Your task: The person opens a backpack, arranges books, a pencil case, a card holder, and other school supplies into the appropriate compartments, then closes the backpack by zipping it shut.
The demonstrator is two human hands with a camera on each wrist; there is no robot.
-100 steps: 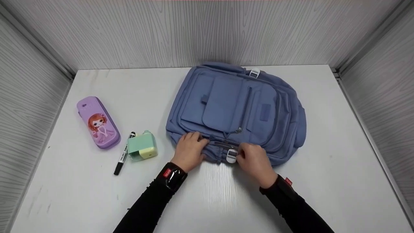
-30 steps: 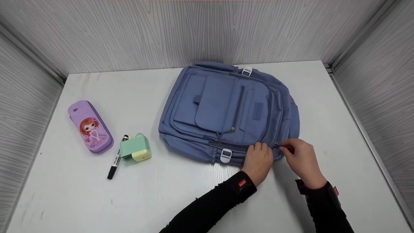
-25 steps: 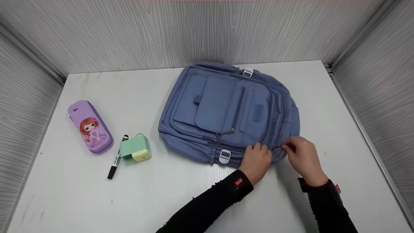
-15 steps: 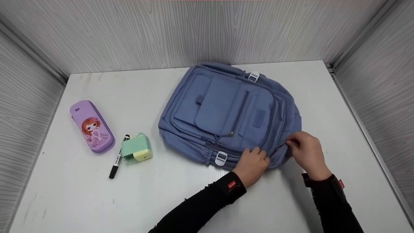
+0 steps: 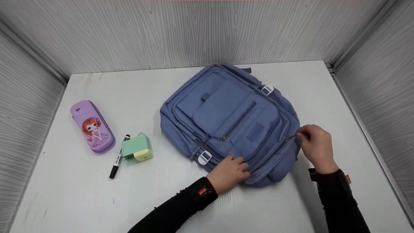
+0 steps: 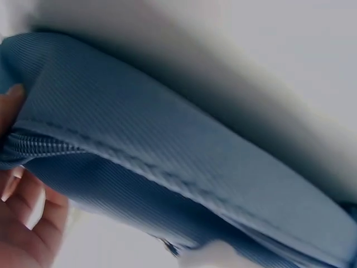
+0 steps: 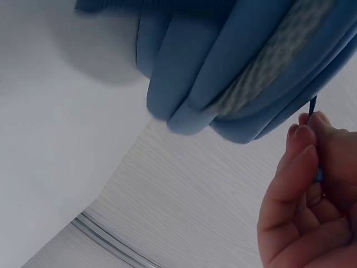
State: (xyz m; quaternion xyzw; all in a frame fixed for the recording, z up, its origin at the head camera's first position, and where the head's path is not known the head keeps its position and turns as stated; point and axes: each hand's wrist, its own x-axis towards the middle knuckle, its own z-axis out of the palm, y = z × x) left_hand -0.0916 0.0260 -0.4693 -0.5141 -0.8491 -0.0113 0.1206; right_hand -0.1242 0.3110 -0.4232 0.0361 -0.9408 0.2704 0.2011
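A blue backpack (image 5: 223,103) lies front side up on the white table, at a slant. My left hand (image 5: 229,174) holds its near side edge; the left wrist view shows the thumb and the fingers (image 6: 42,223) on opposite sides of the fabric by the zipper teeth (image 6: 44,146). At the bag's right end, my right hand (image 5: 317,147) pinches a zipper pull (image 5: 292,136) between thumb and fingertips. In the right wrist view, the dark pull (image 7: 313,105) runs from the bag's edge into those fingers (image 7: 295,167). A white strap buckle (image 5: 204,157) sits left of my left hand.
On the left of the table (image 5: 136,90) lies a purple pencil case (image 5: 92,126) with a printed doll figure. Beside it are a black-and-white marker (image 5: 118,161) and a small mint-green and yellow box-shaped item (image 5: 137,149). Grey wood-grain panels (image 5: 194,32) enclose the back and sides.
The backpack has turned clockwise. My right hand has gone from the bag's near side to its right end, now pulling the zipper pull rightward; my left hand went right, then back left with the edge.
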